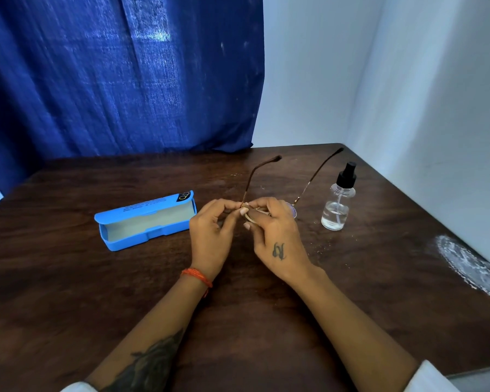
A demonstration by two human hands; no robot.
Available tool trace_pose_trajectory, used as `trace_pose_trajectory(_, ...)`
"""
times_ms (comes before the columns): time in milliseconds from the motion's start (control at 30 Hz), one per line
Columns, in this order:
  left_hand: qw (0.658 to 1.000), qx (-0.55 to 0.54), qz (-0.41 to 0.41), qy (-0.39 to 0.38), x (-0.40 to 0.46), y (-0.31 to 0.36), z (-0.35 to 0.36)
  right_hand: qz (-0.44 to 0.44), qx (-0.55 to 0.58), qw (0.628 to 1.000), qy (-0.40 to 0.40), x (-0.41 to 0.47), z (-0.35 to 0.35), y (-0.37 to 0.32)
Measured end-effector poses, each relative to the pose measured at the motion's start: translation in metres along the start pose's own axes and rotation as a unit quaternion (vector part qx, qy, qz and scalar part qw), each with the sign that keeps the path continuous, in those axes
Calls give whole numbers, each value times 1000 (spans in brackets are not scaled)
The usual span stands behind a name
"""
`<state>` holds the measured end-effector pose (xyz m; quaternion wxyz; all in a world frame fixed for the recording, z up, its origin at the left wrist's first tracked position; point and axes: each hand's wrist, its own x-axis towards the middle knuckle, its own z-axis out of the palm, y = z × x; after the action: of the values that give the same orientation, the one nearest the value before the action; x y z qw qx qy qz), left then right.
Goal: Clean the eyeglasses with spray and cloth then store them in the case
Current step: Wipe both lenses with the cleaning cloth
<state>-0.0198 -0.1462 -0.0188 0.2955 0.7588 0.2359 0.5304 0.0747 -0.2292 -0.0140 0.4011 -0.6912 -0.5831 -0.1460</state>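
Observation:
Thin gold-framed eyeglasses [314,178] with brown temple arms are held above the middle of the wooden table [68,292], arms unfolded and pointing away from me. My left hand [211,233] pinches the frame at its left hinge. My right hand [277,236] grips the front of the frame, its fingers covering most of the lenses; a beige bit between the fingers may be a cloth, I cannot tell. An open blue case [146,220] lies left of my hands. A clear spray bottle [338,198] with a black pump stands to the right.
A blue curtain [119,75] hangs behind the table's far edge. White walls [436,94] close the back right corner. A whitish smear [470,264] marks the table's right edge.

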Motion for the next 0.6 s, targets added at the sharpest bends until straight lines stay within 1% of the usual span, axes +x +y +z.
trace_pose_trajectory(100, 1000, -11, -7, 6, 0, 1, -1, -13, 52, 998, 46, 1, -3, 0)
trace_pose_trajectory(167, 1000, -21, -18, 6, 1, 2, -1, -32, 61, 996, 62, 2, -5, 1)
trace_pose_trajectory(333, 999, -31, -32, 22, 3, 2, -5, -95, 25, 994, 55, -1, -11, 5)
trace_pose_trajectory(400, 999, -27, -32, 28, 5, 1, -7, -103, 6, 993, 54, -2, -14, 9)
trace_pose_trajectory(467, 999, -19, -21, 31, 7, 2, -8, -90, -3, 993, 75, -1, -18, 12)
trace_pose_trajectory(500, 999, -16, -15, 32, 7, 2, -9, -73, 2, 992, 98, 0, -19, 12)
trace_pose_trajectory(600, 1000, -7, 0, 30, 8, 1, -9, 11, 51, 982, 184, 4, -21, 9)
